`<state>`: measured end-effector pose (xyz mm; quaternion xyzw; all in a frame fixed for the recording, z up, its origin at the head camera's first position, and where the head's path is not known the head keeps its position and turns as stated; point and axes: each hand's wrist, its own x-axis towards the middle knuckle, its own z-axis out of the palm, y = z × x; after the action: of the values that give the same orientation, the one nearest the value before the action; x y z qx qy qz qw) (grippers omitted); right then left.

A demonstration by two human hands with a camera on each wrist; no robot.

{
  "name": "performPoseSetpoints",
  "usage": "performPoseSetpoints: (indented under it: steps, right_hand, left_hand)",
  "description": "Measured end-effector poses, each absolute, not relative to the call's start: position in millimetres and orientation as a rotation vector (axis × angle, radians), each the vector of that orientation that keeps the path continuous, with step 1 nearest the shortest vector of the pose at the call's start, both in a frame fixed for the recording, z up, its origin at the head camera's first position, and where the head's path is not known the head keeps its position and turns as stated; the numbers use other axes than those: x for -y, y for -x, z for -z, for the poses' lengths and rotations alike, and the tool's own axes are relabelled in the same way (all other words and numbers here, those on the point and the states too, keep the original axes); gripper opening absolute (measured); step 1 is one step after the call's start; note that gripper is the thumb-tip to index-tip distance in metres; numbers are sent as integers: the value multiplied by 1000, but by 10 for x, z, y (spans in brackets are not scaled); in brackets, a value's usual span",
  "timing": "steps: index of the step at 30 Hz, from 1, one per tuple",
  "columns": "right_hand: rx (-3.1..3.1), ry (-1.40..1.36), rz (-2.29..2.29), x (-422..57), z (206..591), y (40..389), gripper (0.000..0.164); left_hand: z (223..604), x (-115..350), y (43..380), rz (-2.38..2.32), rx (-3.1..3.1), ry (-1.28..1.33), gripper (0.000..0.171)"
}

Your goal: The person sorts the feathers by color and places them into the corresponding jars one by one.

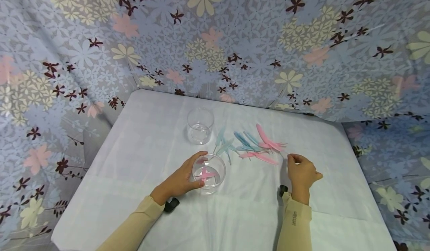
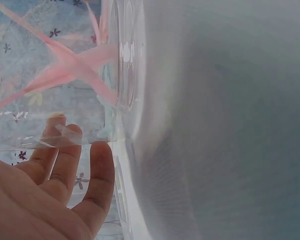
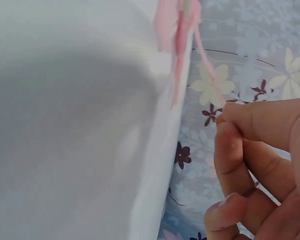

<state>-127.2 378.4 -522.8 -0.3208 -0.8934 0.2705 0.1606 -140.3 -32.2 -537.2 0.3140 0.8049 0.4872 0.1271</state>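
Note:
My left hand (image 1: 179,182) holds a clear plastic cup (image 1: 222,169) from its left side, fingers and thumb curved round the wall. Inside that cup, pink feathers (image 2: 70,65) lie crossed over each other. Thumb and index finger of my right hand (image 1: 300,172) pinch the thin quill end of a pink feather (image 3: 209,67), at the right end of a loose spread of feathers. In that spread are pink feathers (image 1: 267,157), blue feathers (image 1: 248,142) and pale mint feathers (image 1: 226,146), lying on the white cloth.
A second clear cup (image 1: 200,126) stands upright behind the left hand, with no feathers visible in it. The white-covered table (image 1: 248,213) meets a flowered curtain (image 1: 235,38) at the back and sides. A dark camera band sits at each wrist.

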Motion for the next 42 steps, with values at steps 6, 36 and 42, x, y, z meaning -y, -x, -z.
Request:
performPoseSetpoints:
  steps: [6, 36, 42]
  right_hand:
    - [2403, 857, -802, -3755, 5152, 1221, 33]
    - [2072, 39, -1168, -2619, 3898, 752, 4]
    - [2178, -91, -1127, -2597, 3965, 744, 3]
  left_hand:
    - [5389, 327, 1403, -1413, -2346, -897, 90]
    - [5380, 313, 1395, -1423, -2341, -907, 88]
    - [5382, 315, 1396, -1430, -2339, -924, 87]
